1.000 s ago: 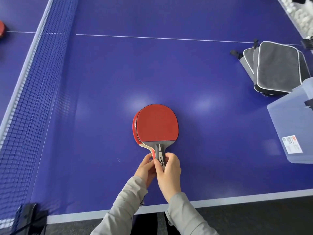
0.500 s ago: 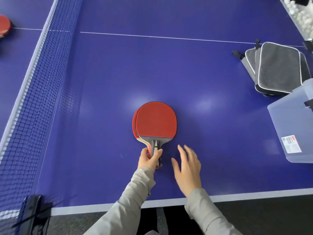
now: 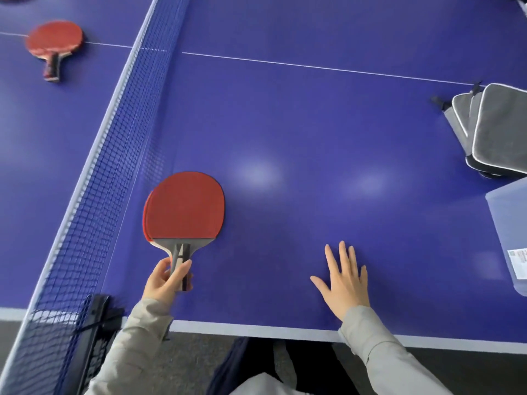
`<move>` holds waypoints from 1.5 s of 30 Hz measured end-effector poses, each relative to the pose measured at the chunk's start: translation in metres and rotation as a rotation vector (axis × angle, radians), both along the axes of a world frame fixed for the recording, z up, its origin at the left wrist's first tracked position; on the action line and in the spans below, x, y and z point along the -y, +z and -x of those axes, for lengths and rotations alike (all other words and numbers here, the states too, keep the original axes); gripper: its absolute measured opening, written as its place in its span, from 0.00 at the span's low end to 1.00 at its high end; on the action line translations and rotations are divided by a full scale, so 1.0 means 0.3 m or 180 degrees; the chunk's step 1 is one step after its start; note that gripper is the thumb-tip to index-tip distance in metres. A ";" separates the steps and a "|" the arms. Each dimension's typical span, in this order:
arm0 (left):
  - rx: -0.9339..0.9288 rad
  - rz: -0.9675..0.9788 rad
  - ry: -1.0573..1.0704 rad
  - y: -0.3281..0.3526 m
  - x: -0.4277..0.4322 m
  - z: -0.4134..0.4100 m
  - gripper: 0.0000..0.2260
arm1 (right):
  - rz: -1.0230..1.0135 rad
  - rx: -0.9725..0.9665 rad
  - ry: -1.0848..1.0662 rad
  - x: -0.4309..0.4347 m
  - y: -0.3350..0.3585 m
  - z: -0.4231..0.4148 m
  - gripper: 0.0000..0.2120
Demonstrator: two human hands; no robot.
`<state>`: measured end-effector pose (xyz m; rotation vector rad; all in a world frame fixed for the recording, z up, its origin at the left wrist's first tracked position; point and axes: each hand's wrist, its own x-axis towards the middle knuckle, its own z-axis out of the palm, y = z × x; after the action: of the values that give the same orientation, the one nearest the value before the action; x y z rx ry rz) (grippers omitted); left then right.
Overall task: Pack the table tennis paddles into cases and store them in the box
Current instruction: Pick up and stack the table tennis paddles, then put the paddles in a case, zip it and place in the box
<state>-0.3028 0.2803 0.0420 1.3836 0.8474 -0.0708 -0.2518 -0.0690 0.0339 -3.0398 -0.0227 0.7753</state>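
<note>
Right, closest to me, two grey sleeves (image 3: 137,337) come up over the table's (image 3: 313,124) near edge. The left hand (image 3: 165,280) has its thumb and fingers wrapped round a handle, and on that handle sit the paddles (image 3: 185,206): two of them stacked, red faces up, the lower blade peeking out along the left rim. They sit just right of the net (image 3: 94,195); I can't tell from here whether they rest on the table or are lifted off it. The net's black clamp (image 3: 94,317) bites the table edge just left of that wrist.

Over to the right hand (image 3: 346,283): fingers straight and fanned, palm down, nothing in it, well apart from the paddles. Touching the surface or hovering, I can't say.

Further out on the right edge, the pale see-through box (image 3: 510,223) with a white label (image 3: 519,263) on its side. Just beyond it, the cases (image 3: 502,129), grey with white piping, fanned in a loose stack.

Far left, across the net, a lone paddle (image 3: 54,38) lies red side up on the white line (image 3: 313,65).
</note>
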 end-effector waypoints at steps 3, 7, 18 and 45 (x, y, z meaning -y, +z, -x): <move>-0.0078 -0.0130 -0.0053 -0.006 -0.140 0.056 0.05 | 0.0004 -0.0026 0.0001 -0.002 0.001 0.001 0.36; -0.0284 -0.0131 -0.0147 -0.023 -0.213 0.088 0.03 | 0.0077 -0.0070 0.0025 -0.001 -0.004 -0.002 0.36; -0.0655 -0.1232 -0.0489 -0.021 -0.232 0.093 0.08 | 0.0188 -0.0127 0.0063 -0.011 0.005 -0.008 0.36; 0.0070 -0.3865 -0.1865 0.129 0.031 0.037 0.34 | 0.0147 -0.0228 0.0055 -0.023 0.087 -0.043 0.34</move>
<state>-0.3138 0.2711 0.0806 2.7411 0.3913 0.0217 -0.2388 -0.0621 0.0598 -3.0565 -0.0313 0.8979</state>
